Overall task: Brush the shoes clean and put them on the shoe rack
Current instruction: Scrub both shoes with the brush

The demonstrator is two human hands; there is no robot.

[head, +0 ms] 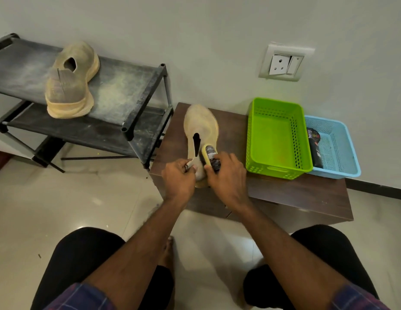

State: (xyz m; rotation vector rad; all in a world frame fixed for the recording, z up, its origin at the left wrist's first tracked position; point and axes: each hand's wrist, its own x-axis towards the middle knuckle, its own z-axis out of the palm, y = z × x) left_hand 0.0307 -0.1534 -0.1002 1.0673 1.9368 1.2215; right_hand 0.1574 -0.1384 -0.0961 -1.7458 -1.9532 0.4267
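A tan knit shoe (pixel 200 124) lies on the low brown table (pixel 284 193), toe pointing away from me. My left hand (pixel 178 179) pinches the heel tab of that shoe. My right hand (pixel 226 173) holds a yellow-edged shoe brush (pixel 209 154) against the shoe's right side near the heel. The matching tan shoe (pixel 70 80) rests on the top shelf of the black shoe rack (pixel 127 86) at the left, heel toward me.
A green plastic basket (pixel 277 135) stands on the table to the right of the shoe. Behind it a blue basket (pixel 336 146) holds a dark polish package (pixel 314 148). A wall socket (pixel 284 62) is above. My knees fill the lower view over the tiled floor.
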